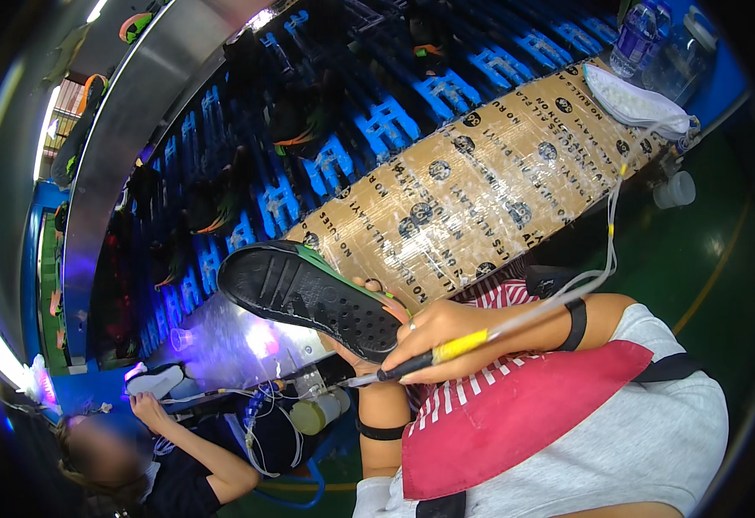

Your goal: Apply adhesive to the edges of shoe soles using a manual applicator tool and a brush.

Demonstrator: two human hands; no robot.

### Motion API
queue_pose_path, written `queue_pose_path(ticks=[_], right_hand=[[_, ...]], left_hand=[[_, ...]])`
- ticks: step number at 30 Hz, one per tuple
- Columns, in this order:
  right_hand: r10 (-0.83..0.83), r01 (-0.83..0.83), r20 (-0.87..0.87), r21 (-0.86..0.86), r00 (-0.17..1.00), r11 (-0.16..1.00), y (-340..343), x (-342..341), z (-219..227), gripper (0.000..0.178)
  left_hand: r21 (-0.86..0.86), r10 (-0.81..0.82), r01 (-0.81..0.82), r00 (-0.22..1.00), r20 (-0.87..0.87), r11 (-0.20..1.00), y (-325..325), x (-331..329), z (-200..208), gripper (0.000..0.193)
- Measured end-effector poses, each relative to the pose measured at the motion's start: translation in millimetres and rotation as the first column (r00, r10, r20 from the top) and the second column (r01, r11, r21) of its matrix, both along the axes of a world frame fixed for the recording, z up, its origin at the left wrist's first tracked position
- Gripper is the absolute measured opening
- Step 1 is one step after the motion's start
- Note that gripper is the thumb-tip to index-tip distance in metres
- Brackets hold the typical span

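Note:
A black shoe sole with green and orange edges is tilted up in front of me, its grooved and holed face in sight. My left hand grips it from beneath and behind, fingertips curling over the far edge. In my right hand is a pen-like glue brush with a dark grip, a yellow band and a hose at its back end. Its pale tip points left, just below the heel end of the sole and over my left wrist. Whether the tip touches anything, I cannot tell.
A taped cardboard sheet covers the ledge before a conveyor with blue racks carrying dark shoe parts. At the far right lie a white shoe piece and bottles. A co-worker's hand holds a light shoe part at lower left.

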State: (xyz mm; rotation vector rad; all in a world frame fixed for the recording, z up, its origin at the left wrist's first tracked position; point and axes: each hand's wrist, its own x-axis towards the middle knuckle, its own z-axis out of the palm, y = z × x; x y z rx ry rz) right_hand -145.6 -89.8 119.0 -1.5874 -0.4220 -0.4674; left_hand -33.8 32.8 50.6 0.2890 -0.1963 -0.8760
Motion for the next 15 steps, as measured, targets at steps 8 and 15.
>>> queue_pose_path(ticks=[8,15], right_hand=[[-0.090,0.093,-0.094,0.027,0.991,0.995,4.8,0.8,-11.7,0.027],[-0.389,0.390,0.026,-0.105,0.921,0.915,-6.2,-0.6,4.8,0.029]], left_hand=[[-0.064,0.003,0.005,0.993,0.121,0.998,-0.7,2.8,10.2,0.058],[-0.029,-0.018,0.021,0.994,0.111,0.999,7.6,7.9,5.1,0.060]])
